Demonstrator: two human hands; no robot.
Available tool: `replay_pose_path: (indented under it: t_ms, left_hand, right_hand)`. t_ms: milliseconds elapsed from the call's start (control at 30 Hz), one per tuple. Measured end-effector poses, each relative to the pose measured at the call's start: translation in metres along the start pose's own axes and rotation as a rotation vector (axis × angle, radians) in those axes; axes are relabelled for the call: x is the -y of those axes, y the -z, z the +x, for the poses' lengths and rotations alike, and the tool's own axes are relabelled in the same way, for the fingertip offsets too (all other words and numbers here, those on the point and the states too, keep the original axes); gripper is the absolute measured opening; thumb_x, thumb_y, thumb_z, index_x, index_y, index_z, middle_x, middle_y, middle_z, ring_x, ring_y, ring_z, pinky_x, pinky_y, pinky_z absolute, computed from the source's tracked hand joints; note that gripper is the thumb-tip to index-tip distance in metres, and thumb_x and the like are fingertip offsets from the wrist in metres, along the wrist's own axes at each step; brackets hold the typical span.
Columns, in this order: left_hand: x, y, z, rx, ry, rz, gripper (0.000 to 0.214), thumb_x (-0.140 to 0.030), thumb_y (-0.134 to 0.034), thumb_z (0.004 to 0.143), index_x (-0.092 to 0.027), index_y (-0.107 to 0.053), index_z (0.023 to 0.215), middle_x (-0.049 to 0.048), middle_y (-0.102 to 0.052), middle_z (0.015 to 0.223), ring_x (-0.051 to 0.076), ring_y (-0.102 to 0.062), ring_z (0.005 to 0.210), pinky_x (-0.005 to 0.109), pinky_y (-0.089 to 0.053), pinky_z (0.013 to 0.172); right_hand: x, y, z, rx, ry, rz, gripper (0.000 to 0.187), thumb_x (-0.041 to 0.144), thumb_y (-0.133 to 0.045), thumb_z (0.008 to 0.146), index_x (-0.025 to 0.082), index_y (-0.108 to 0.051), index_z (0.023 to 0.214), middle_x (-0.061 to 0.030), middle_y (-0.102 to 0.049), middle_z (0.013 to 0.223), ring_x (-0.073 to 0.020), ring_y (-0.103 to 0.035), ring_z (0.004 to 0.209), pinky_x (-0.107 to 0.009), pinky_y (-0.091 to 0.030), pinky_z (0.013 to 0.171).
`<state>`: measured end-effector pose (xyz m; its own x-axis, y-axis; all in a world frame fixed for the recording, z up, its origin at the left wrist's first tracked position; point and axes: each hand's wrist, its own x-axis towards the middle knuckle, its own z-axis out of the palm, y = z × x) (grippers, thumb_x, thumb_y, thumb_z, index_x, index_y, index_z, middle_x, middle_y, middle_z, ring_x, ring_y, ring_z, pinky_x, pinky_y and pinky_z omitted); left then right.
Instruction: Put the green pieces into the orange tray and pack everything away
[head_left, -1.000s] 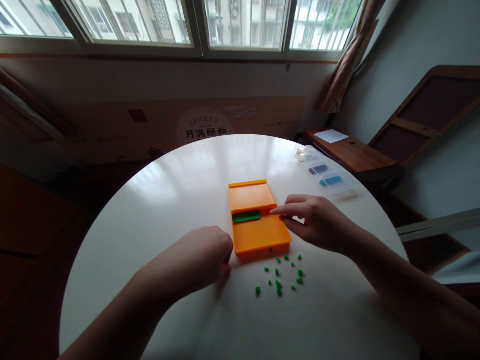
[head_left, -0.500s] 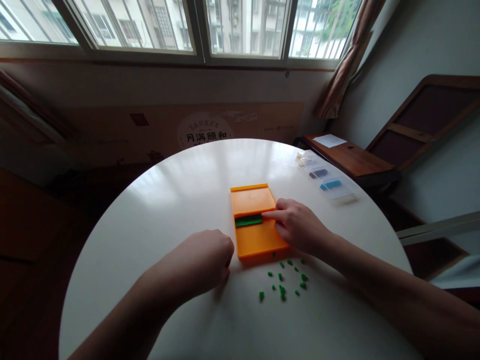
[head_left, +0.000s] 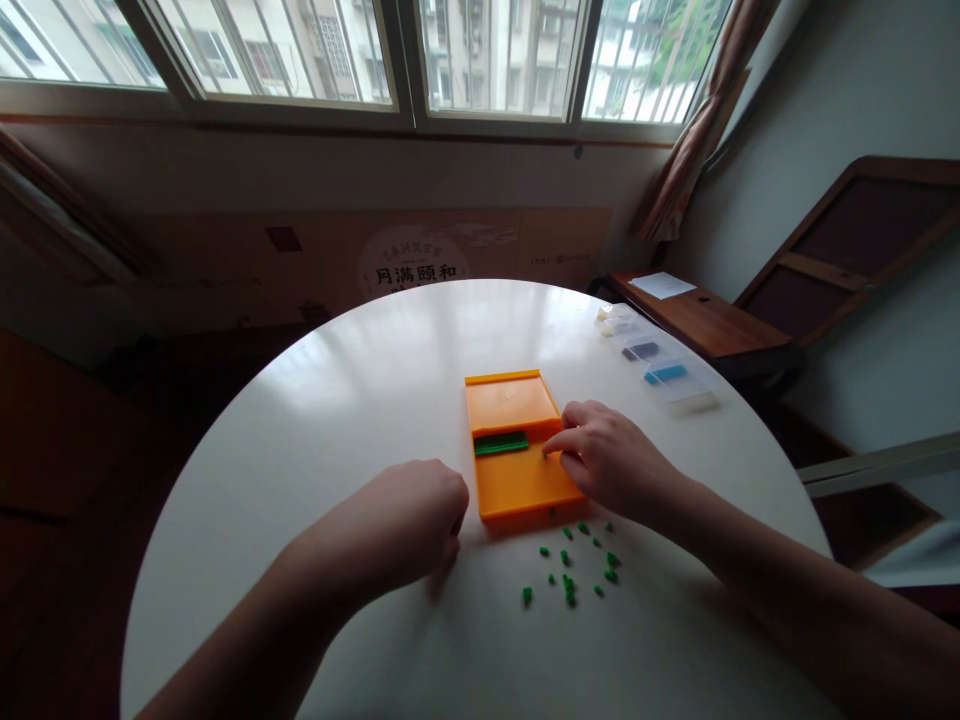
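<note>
An orange plastic tray (head_left: 517,490) with a low rim lies on the white round table (head_left: 330,420). Across its middle, at the left, sits a block of small green bricks (head_left: 501,443) packed side by side. My right hand (head_left: 615,455) is over the tray's right side, index finger stretched out, thumb apart below it. That fingertip touches a single small green brick (head_left: 544,454) on the tray floor. Left of the tray, my left hand (head_left: 412,520) rests on the table as a fist. Its fingers are mostly hidden, and I cannot see whether anything is inside.
Several loose green bricks (head_left: 568,585) are scattered on the table in front of the tray. Clear plastic boxes (head_left: 686,385) with blue, dark and pale contents stand near the far right edge. Beyond them is a wooden chair (head_left: 720,320) with a white paper (head_left: 662,286) on it.
My right index finger has moved off the end of the green row, right and towards me, and a single brick now shows at its tip. My left hand stays put.
</note>
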<state>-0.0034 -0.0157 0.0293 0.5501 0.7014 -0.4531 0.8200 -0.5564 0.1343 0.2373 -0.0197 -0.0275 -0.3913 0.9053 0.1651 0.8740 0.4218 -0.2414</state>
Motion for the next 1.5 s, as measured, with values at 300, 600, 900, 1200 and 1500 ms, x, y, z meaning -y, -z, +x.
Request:
replay_pose_path:
  t_ms: [300,600,900,1200,1500]
  left_hand:
    - [0.008,-0.004,-0.002,-0.242,-0.162,-0.029,0.017,-0.017,-0.052,0.073,-0.023,-0.063,0.062,-0.0006,-0.060,0.061,0.013,-0.046,0.051,0.025,-0.032,0.050]
    - [-0.009,-0.004,0.025,-0.426,-0.189,-0.001,0.022,-0.016,-0.050,0.083,-0.020,-0.066,0.069,0.0010,-0.065,0.070,0.013,-0.057,0.060,0.024,-0.035,0.055]
    - [-0.016,-0.006,0.047,-0.381,-0.229,0.155,0.019,-0.016,-0.054,0.082,-0.019,-0.067,0.069,0.0008,-0.066,0.067,0.016,-0.058,0.057,0.026,-0.033,0.050]
    - [0.013,0.006,0.022,-0.520,-0.187,0.002,0.021,-0.020,-0.050,0.089,-0.023,-0.070,0.083,0.0015,-0.067,0.081,0.014,-0.060,0.067,0.025,-0.039,0.059]
    - [0.019,-0.003,0.027,-0.484,-0.168,-0.048,0.026,-0.026,-0.055,0.086,-0.028,-0.064,0.111,-0.0004,-0.069,0.088,0.018,-0.062,0.075,0.027,-0.041,0.064]
  right_hand:
    - [0.007,0.007,-0.008,-0.048,0.150,0.149,0.030,0.013,-0.054,0.082,0.028,-0.072,0.101,-0.0028,-0.058,0.091,-0.0116,-0.051,0.086,-0.026,-0.041,0.080]
    - [0.003,0.008,-0.001,-0.142,0.047,0.206,0.027,0.015,-0.052,0.084,0.025,-0.072,0.099,-0.0021,-0.060,0.094,-0.0108,-0.052,0.084,-0.023,-0.043,0.078]
    - [0.001,0.000,0.005,-0.022,0.001,0.180,0.029,0.015,-0.051,0.082,0.026,-0.074,0.097,-0.0026,-0.061,0.092,-0.0114,-0.055,0.085,-0.024,-0.042,0.081]
    - [0.006,-0.001,0.007,-0.039,0.250,0.190,0.029,0.015,-0.056,0.084,0.030,-0.073,0.102,-0.0038,-0.056,0.090,-0.0107,-0.049,0.082,-0.024,-0.039,0.075]
    - [0.010,-0.003,0.017,0.032,0.345,0.074,0.024,0.018,-0.058,0.085,0.032,-0.073,0.097,-0.0043,-0.054,0.097,-0.0123,-0.043,0.083,-0.025,-0.033,0.072]
